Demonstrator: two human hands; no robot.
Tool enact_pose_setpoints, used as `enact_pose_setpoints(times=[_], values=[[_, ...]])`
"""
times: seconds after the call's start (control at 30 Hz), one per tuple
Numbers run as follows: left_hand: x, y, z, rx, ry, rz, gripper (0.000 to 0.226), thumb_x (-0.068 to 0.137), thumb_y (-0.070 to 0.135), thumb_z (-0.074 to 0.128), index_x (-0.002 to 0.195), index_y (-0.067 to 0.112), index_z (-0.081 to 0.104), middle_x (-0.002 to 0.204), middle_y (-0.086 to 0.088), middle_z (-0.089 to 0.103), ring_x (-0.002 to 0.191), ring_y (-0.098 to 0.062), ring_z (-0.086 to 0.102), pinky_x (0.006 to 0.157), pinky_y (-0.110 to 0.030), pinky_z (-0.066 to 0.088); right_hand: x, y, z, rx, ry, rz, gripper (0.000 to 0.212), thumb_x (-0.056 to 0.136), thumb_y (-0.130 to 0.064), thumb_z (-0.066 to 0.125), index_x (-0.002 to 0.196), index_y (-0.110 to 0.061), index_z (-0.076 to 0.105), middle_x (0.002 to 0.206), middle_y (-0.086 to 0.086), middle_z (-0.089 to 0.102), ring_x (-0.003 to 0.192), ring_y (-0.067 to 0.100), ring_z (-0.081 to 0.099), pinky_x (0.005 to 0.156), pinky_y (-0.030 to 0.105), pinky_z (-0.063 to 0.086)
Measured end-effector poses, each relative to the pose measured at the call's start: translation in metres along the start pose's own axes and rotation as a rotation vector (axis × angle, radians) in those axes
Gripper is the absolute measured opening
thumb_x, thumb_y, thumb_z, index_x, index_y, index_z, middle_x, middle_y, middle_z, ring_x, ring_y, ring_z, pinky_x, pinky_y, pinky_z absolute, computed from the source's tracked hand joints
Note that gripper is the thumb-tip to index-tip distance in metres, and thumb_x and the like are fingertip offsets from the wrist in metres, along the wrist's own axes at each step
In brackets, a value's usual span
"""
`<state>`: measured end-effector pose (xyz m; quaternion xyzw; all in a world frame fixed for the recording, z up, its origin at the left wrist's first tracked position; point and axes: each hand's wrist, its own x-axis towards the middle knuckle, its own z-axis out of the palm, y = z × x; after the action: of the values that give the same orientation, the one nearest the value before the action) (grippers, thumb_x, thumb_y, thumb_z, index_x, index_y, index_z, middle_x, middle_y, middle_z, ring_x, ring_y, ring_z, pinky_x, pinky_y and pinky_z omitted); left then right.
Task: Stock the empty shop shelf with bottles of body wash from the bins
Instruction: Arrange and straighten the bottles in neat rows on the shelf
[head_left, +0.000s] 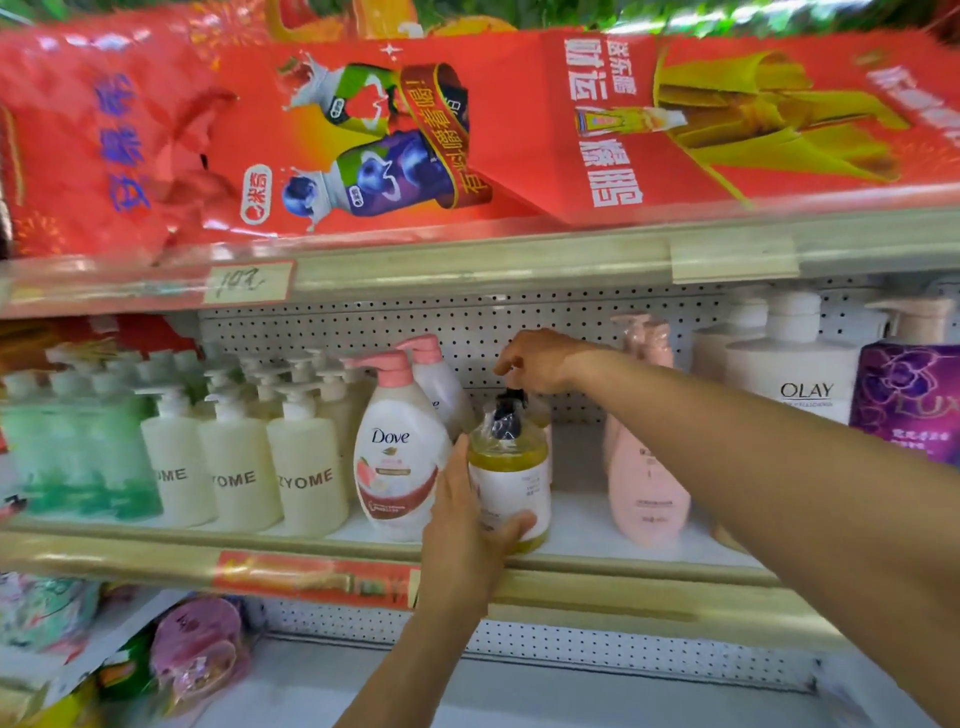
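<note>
A yellow body wash bottle (511, 480) with a white label and a black pump stands at the front of the middle shelf (623, 564), between a white Dove bottle (397, 457) and a pink bottle (647, 488). My left hand (467, 540) wraps around the yellow bottle's lower body from the left. Above it, my right hand (540, 361) pinches the black pump top, with the forearm reaching in from the right.
Cream ZYOME pump bottles (306, 467) and green bottles (78, 452) fill the shelf's left side. A white OLAY bottle (795, 374) and a purple LUX bottle (906, 405) stand at the right. Red gift boxes (363, 135) lie on the shelf above. Pink packs (195, 644) sit lower left.
</note>
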<state>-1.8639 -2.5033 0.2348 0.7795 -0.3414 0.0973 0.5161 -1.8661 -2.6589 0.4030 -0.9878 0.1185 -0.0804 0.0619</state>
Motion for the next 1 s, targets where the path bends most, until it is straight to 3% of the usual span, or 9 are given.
enact_pose_setpoints(times=[0.17,0.3,0.43,0.73,1.0], values=[[0.001,-0.002,-0.003,0.01,-0.009,0.048,0.104,0.077,0.03,0.079,0.154,0.033,0.009,0.158,0.014,0.025,0.135,-0.012,0.04,0.094,-0.02,0.033,0.012,0.006,-0.006,0.143,-0.15,0.006,0.03,0.093,-0.019,0.061,0.123,-0.022,0.063,0.111,-0.005,0.065,0.088,0.014,0.064,0.078,0.028,0.058],[-0.001,-0.002,-0.004,0.016,-0.001,0.064,0.104,0.077,0.031,0.079,0.154,0.032,0.01,0.158,0.014,0.026,0.135,-0.012,0.04,0.092,-0.02,0.032,0.015,0.008,0.002,0.026,-0.081,-0.03,0.032,0.086,-0.003,0.061,0.112,-0.021,0.067,0.109,-0.002,0.065,0.092,0.019,0.065,0.08,0.032,0.057],[-0.001,-0.003,-0.002,0.014,0.01,0.061,0.103,0.076,0.03,0.08,0.154,0.032,0.013,0.157,0.014,0.028,0.137,-0.012,0.04,0.097,-0.023,0.034,0.017,0.01,0.013,-0.133,0.008,-0.08,0.029,0.085,-0.001,0.055,0.096,-0.027,0.061,0.105,-0.002,0.058,0.091,0.018,0.057,0.073,0.03,0.048],[0.001,-0.006,0.0,0.034,0.031,0.064,0.103,0.074,0.033,0.081,0.152,0.037,0.013,0.155,0.017,0.033,0.135,-0.011,0.043,0.099,-0.03,0.04,0.016,0.022,0.008,-0.241,0.014,-0.122,0.033,0.086,0.002,0.047,0.094,-0.028,0.057,0.107,0.0,0.057,0.087,0.02,0.058,0.073,0.033,0.052],[0.002,-0.011,0.002,0.029,0.022,0.061,0.104,0.074,0.035,0.08,0.152,0.039,0.012,0.154,0.019,0.033,0.132,-0.009,0.045,0.091,-0.023,0.038,0.019,0.025,0.001,-0.262,0.014,-0.191,0.022,0.088,-0.005,0.056,0.092,-0.024,0.067,0.093,-0.007,0.053,0.089,0.019,0.058,0.078,0.034,0.053]])
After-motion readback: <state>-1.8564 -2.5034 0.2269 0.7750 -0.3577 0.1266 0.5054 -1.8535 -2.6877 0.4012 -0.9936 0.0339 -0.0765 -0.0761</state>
